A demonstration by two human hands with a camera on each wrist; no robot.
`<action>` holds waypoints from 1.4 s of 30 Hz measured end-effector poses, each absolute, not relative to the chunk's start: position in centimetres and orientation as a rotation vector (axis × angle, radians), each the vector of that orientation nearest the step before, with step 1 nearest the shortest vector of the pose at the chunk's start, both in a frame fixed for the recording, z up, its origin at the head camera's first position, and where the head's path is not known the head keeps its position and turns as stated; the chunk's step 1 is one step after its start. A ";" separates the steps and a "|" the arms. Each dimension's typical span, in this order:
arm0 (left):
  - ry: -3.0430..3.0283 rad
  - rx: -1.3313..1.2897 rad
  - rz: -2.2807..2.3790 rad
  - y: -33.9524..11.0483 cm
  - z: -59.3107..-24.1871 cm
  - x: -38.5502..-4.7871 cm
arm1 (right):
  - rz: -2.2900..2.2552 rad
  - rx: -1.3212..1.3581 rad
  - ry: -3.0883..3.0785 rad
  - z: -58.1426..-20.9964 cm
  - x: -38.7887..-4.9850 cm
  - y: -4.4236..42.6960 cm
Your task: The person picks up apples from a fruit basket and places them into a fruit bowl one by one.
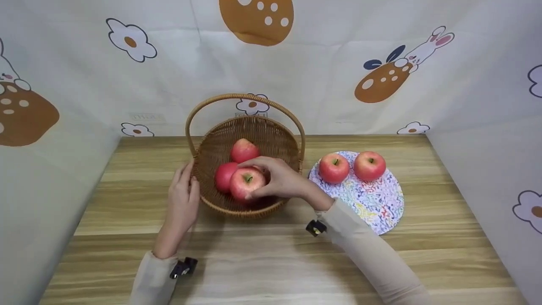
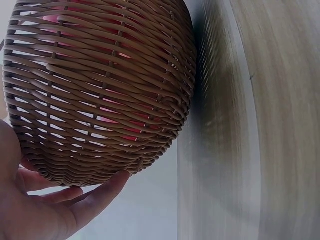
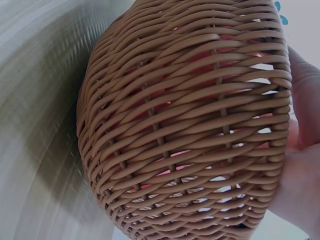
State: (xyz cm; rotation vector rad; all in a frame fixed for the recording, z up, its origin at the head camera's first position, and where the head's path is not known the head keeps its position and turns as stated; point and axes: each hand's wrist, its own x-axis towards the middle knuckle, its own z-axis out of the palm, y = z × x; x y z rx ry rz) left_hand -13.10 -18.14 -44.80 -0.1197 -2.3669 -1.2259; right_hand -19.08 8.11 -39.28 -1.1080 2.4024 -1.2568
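Observation:
A brown wicker basket [image 1: 241, 210] with a tall arched handle [image 1: 245, 96] stands on the table near the back wall. Two red apples, a rear apple [image 1: 243, 149] and a left apple [image 1: 224, 176], lie inside it. My right hand [image 1: 279, 178] reaches over the rim and grips another red apple [image 1: 245, 184] between thumb and fingers, in front of those two. My left hand [image 1: 184, 199] rests against the basket's left side. In the left wrist view, its fingers [image 2: 100, 197] lie extended along the woven outer wall [image 2: 100, 90]. Weave hides most of the right hand in the right wrist view.
Right of the basket, a round multicoloured mat [image 1: 372, 212] bears two more apples, one left [image 1: 334, 168] and one right [image 1: 369, 166], at its back. Printed cloth [image 1: 330, 84] walls the wooden table [image 1: 262, 258] at back and sides.

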 end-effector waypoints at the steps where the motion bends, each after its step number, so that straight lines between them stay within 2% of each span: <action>1: -2.365 -0.123 -1.218 -18.1 -44.8 -13.1 | -1.267 -1.117 2.402 -39.3 -19.1 8.2; 42: -2.345 -0.125 -1.229 -18.1 -44.9 -13.2 | -1.434 -1.048 2.475 -38.3 -17.2 8.9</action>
